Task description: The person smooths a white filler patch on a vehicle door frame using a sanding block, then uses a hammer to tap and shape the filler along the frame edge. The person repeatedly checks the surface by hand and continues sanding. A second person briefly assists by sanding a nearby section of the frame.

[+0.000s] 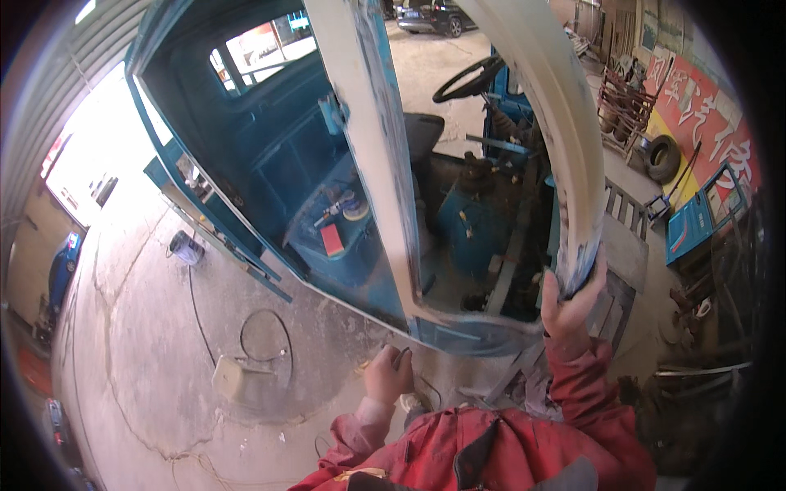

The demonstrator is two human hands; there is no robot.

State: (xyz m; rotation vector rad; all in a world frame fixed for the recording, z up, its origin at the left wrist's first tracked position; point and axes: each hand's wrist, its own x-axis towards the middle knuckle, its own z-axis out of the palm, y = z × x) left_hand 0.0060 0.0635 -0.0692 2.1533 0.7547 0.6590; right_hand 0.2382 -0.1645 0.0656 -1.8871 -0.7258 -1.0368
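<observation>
White characters (710, 102) mark a red signboard (741, 131); right hand (573, 309) clasps pale pillar (580, 139); left hand (388, 376) curled, contents unclear.

Cab (372, 155): pretty much dead centre, right in front of the person
In the cab: steering wheel (473, 77) up at the far right, tool (354, 208) and small block (332, 240) sitting on the seat base (358, 255) to the left
Right hand (575, 304): around the low end of the right-side pillar (580, 147)
Left hand (389, 375): left of that one, near side of the cab's bottom edge
Floor (143, 344), left: stool (232, 380) nearer, bucket (186, 248) farther, cable (194, 299) running between
Over right: loose door (696, 219), tyre (662, 159) just behind it
Out back: parked car (427, 16) beyond the cab
</observation>
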